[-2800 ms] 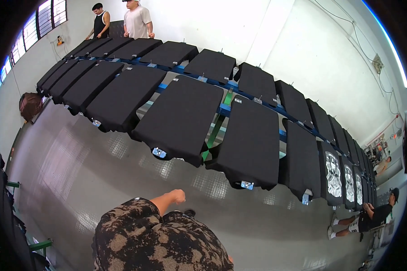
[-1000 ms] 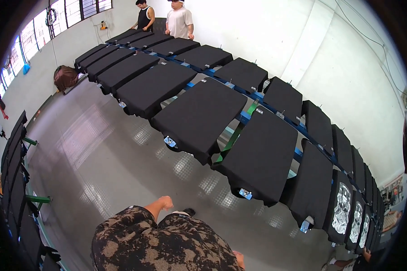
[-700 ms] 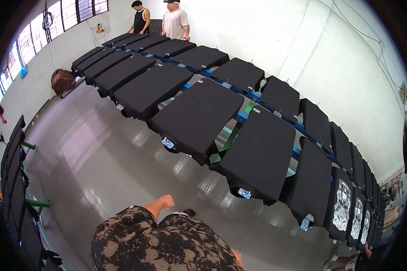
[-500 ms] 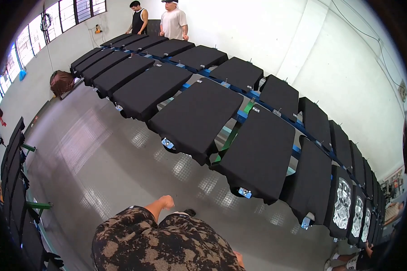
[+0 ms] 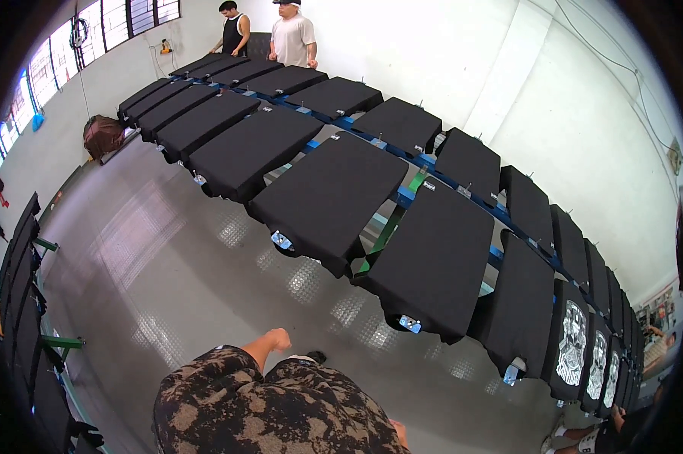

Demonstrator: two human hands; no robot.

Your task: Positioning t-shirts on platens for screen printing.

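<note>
My left hand [image 5: 279, 339] hangs over the floor in front of my body, its fingers curled into a loose fist with nothing visible in them. Of my right arm, only a sliver of skin [image 5: 400, 433] shows beside the patterned shirt at the bottom; the fingers are hidden. Neither hand touches the long rack. Closest to my hands are a black shirt [image 5: 428, 261] and another black shirt [image 5: 330, 200], each spread flat over a board. Blue-and-silver clamps [image 5: 410, 324] sit at the near ends of the boards.
A blue rail [image 5: 463, 189] runs between two rows of shirt-covered boards. Black shirts with white prints [image 5: 572, 344] lie at the right, where a person [image 5: 614, 433] stands. Two people [image 5: 292, 41] stand at the far end. Another rack [image 5: 23, 303] lines the left side.
The view has shifted very slightly. My left hand stays in the same place, and the shirts on the boards have not moved.
</note>
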